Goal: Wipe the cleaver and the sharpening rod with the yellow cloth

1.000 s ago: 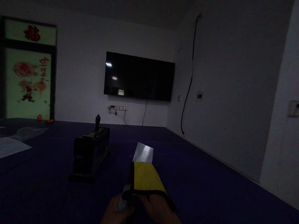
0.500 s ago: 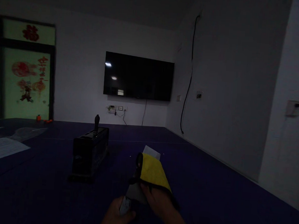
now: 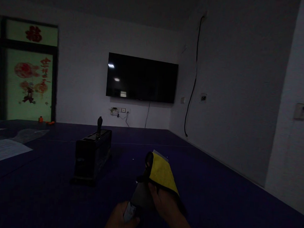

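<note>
Low in the view, my left hand (image 3: 120, 220) is closed round the light handle of a cleaver (image 3: 141, 196), whose broad grey blade points forward and to the right. A yellow cloth (image 3: 163, 172) with a dark edge is folded over the blade. My right hand (image 3: 167, 203) grips this cloth from below and behind, its fingers partly covered. Beyond the cloth the far end of the blade peeks out. To the left of my hands stands a black knife block (image 3: 86, 158) with one dark handle sticking up from its top.
Everything stands on a dark blue tabletop (image 3: 129, 136). Paper sheets (image 3: 5, 150) and clear plastic (image 3: 30, 134) lie at the left, with small orange objects (image 3: 41, 119) farther back. A television (image 3: 141, 78) hangs on the far wall; a cable (image 3: 196, 61) runs down the right wall.
The cloth and my right hand have slid slightly right along the blade. Less of the blade's far end shows now. My left hand keeps its hold.
</note>
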Demonstrator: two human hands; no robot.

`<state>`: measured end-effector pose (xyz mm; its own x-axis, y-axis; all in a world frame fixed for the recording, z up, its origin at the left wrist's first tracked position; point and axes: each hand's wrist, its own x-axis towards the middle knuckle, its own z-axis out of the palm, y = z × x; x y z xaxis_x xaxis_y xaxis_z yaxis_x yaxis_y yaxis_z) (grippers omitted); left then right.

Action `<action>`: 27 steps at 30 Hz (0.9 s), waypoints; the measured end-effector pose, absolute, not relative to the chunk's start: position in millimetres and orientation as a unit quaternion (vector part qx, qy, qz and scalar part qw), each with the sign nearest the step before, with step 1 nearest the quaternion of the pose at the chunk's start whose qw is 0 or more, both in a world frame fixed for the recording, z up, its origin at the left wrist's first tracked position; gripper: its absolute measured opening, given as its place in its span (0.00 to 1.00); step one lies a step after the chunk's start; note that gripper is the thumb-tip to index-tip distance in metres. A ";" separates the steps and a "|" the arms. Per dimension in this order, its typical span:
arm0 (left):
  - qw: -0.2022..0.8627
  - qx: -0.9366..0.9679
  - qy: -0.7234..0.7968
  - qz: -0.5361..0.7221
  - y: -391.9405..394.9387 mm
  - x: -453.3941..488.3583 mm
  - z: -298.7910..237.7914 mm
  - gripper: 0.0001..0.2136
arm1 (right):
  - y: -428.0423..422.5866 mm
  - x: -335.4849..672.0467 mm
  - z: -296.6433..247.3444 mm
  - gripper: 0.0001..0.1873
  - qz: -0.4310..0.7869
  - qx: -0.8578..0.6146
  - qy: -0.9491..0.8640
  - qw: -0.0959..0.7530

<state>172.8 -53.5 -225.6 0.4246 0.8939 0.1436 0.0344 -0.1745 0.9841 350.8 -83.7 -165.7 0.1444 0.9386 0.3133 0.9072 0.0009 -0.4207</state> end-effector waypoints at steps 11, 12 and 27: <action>0.497 0.662 0.376 0.416 -58.2 170.0 -225.1 0.09 | -79.9 352.8 -168.5 0.39 -0.006 -0.738 -0.600 0.309; 0.489 0.656 0.384 0.427 -57.4 170.2 -227.1 0.11 | -79.5 353.5 -168.3 0.39 -0.009 -0.742 -0.596 0.307; 0.487 0.700 0.364 0.375 -56.3 169.2 -222.0 0.08 | -74.4 358.6 -169.5 0.38 -0.013 -0.719 -0.598 0.354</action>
